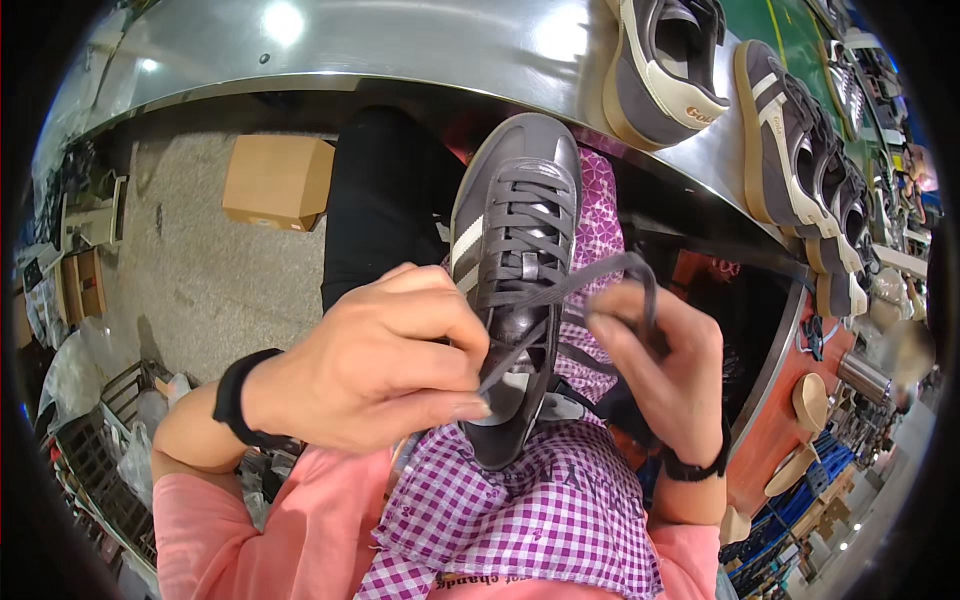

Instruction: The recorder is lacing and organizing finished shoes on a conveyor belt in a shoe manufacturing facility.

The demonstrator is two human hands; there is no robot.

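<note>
nearest me is the checked purple apron (530,520) over my lap, and the grey shoe (515,280) rests heel-down on it, toe pointing away from me toward the steel bench (400,50). its long axis runs almost straight out from my body, leaning a little to my right at the toe.

my left hand (385,365) sits just left of the shoe's heel end, fingers closed in a pinch on one grey lace (520,350) close by the tongue. my right hand (665,365) is just right of the shoe, also closed, with the other lace end (620,270) looped over its fingers and drawn across the top eyelets. both hands are level with the shoe's ankle opening — the left one touches the upper, the right one stands a bit apart from it, so the left is the nearer. the laces cross between my hands, over the tongue.

past the shoe's left side my dark trouser leg (385,200) shows, and left of that a cardboard box (278,182) on the floor. beyond the toe lies the bench, and on it, to the right of my shoe, a row of like shoes (790,150) with tan soles — stood close together.
</note>
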